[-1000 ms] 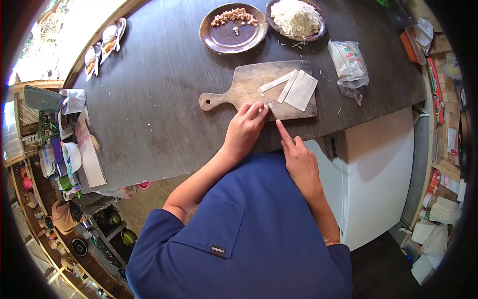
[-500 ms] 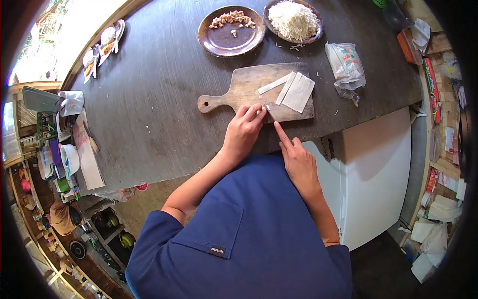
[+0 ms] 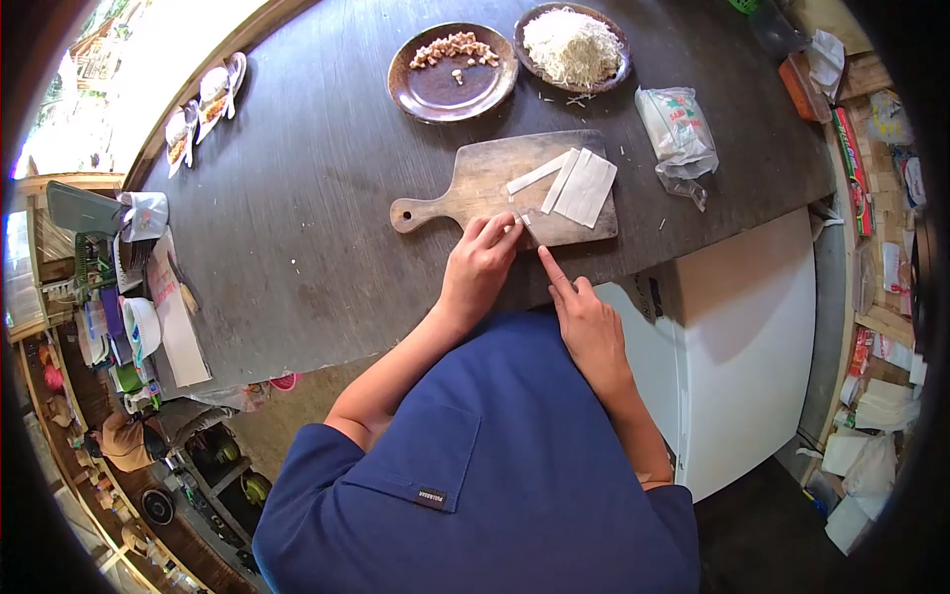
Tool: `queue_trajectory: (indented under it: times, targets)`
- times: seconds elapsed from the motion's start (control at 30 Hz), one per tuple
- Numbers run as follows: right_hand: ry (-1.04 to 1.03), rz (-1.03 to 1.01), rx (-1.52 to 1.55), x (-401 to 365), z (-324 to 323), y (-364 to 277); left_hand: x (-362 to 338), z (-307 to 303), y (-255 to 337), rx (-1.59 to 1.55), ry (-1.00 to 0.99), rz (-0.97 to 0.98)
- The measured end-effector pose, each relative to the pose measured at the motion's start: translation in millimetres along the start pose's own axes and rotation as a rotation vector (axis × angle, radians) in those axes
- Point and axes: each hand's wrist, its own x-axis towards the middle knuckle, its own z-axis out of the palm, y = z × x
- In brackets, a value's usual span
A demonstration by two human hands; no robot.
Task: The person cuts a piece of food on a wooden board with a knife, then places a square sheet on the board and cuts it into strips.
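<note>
A wooden cutting board (image 3: 475, 178) with a round handle lies near the table's front edge. On its right half rest pale flat sheets (image 3: 588, 190) and a few narrow strips (image 3: 538, 172) of the same material. At the board's lower edge my left hand (image 3: 482, 265) is closed, its fingertips pinching a small whitish piece (image 3: 525, 220). My right hand (image 3: 591, 322) grips a knife (image 3: 532, 236), index finger stretched along it. The thin blade slants toward my left fingertips; the knife's handle is hidden in my palm.
Behind the board stand a brown plate (image 3: 450, 99) with small brown chunks and another plate (image 3: 627, 71) heaped with white shreds (image 3: 574, 48). To the right is a plastic bag (image 3: 678, 129). Wrapped items (image 3: 214, 94) lie far left; a white cabinet-like appliance (image 3: 747, 337) is at lower right.
The view has shifted slightly, moving the table things a little left and down. Both hands keep nearly the same pose at the board's edge, with the knife between them.
</note>
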Motion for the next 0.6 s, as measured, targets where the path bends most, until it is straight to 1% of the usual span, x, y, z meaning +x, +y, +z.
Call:
queue_trajectory:
  times: [0.1, 0.17, 0.27, 0.47, 0.6]
  targets:
    - [0.004, 0.004, 0.011, 8, 6, 2, 0, 1, -2, 0.009, -0.001, 0.004]
    - [0.049, -0.025, 0.047, 18, 11, 2, 0, 1, -1, 0.007, 0.006, 0.006]
    - [0.058, -0.049, 0.044, 26, 12, 1, -1, 0, -1, 0.021, 0.006, 0.015]
    - [0.012, -0.018, 0.006, 7, -2, 0, -2, 1, -1, 0.005, 0.03, 0.007]
    - [0.032, -0.025, -0.024, 12, 8, 2, -1, 1, 0, 0.019, 0.02, -0.016]
